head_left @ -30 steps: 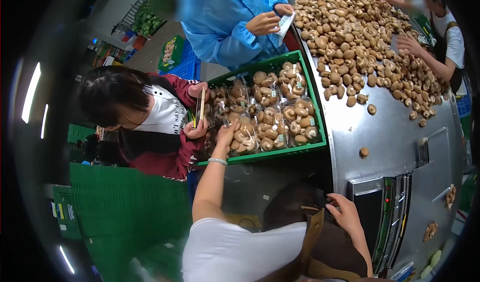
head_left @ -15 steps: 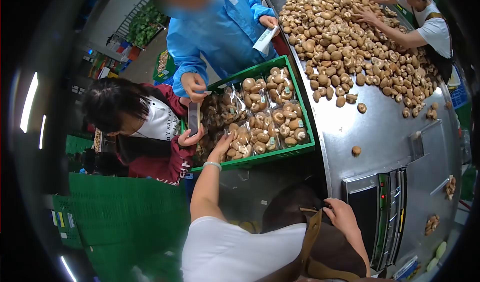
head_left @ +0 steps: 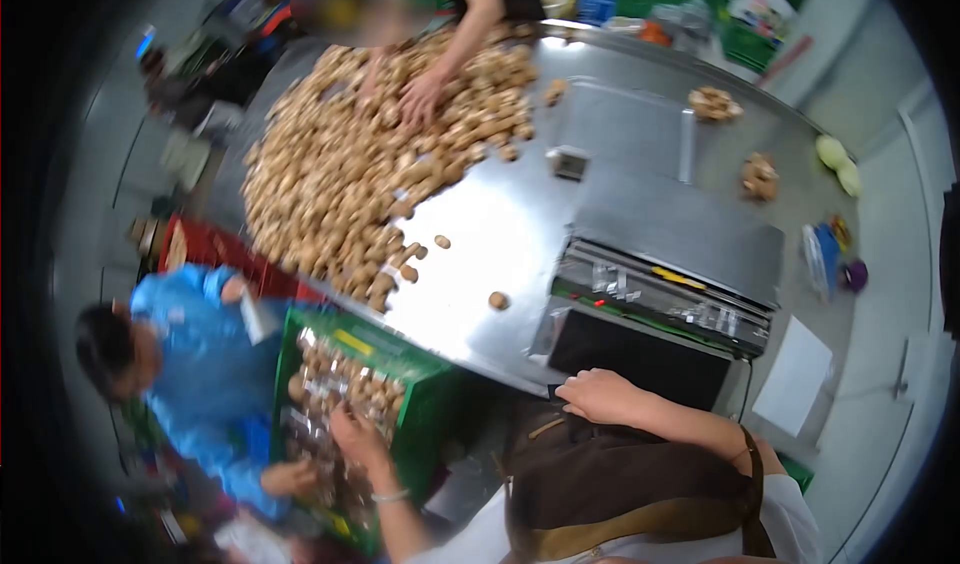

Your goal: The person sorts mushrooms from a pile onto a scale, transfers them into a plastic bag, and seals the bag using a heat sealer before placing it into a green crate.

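Left hand (head_left: 358, 438) down in the green crate (head_left: 425, 394), at the packed mushrooms (head_left: 375, 392), too blurred to tell its grip

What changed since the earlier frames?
The view swung right, so the green crate and left hand now sit lower left. No grip or release is clear; the left hand is blurred. Unchanged: left hand at the mushroom packs, right hand beside the machine.

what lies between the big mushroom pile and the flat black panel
In the head view, mostly bare metal tabletop, with one lone mushroom in the open and a second mushroom nearer the mushroom pile.
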`<state>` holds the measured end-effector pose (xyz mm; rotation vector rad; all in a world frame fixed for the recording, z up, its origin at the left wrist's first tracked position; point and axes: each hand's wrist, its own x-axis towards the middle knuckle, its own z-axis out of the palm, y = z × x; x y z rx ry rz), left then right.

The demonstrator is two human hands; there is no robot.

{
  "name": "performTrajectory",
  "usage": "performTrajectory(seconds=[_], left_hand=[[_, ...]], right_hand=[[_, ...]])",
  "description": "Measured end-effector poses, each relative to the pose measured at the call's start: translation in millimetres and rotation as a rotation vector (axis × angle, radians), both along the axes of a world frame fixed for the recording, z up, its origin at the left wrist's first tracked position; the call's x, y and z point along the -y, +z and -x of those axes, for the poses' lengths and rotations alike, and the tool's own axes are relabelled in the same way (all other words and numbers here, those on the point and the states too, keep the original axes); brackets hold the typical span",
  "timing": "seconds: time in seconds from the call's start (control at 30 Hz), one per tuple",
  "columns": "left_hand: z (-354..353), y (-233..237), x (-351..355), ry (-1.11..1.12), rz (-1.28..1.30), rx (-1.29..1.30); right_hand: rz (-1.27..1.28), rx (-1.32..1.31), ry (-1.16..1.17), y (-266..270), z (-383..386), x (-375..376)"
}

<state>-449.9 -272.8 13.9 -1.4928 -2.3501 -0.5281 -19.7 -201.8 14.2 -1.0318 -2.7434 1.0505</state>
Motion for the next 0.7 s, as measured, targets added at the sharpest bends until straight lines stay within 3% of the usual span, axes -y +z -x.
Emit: performTrajectory(seconds=[0.07, 0.13, 0.2, 0.27, 0.3, 0.33, 0.4, 0.47, 0.6, 0.7], left_hand=[[-64, 4, -73, -0.350, -0.086, 0.308], [-137, 3, -152, -0.681, -0.078, 0.408], [-219, 7, -222, -0.777, 0.105, 0.561], [-307, -2, -286, -0.908, 0.136, 0.881], [-356, 2, -312, -0.990, 0.218, 1.043], [-403, 6, -334, -1.059, 0.305, 1.203], [-494, -5, -369, -1.226, 0.403, 1.245], [-580, -6, -394, -1.371, 0.585, 1.107], [-729, -87, -462, -1.502, 0.612, 0.862], [-820, -148, -506, -1.549, 0.531, 0.691]], right_hand=[[0.000, 0.004, -0.052, -4, -28, -3], [0.068, -0.118, -0.188, -6, -64, -9], [0.120, -0.246, -0.339, -2, -107, -21], [0.210, -0.337, -0.628, 30, -165, -42], [0.098, -0.388, -0.788, 26, -197, -48], [0.250, -0.447, -1.062, 39, -229, -57], [0.130, -0.667, -1.372, 26, -302, -75], [0.132, -1.088, -1.522, 4, -379, -98], [0.115, -1.078, -1.796, -102, -504, -136], [0.506, -1.216, -1.893, -187, -540, -163]])
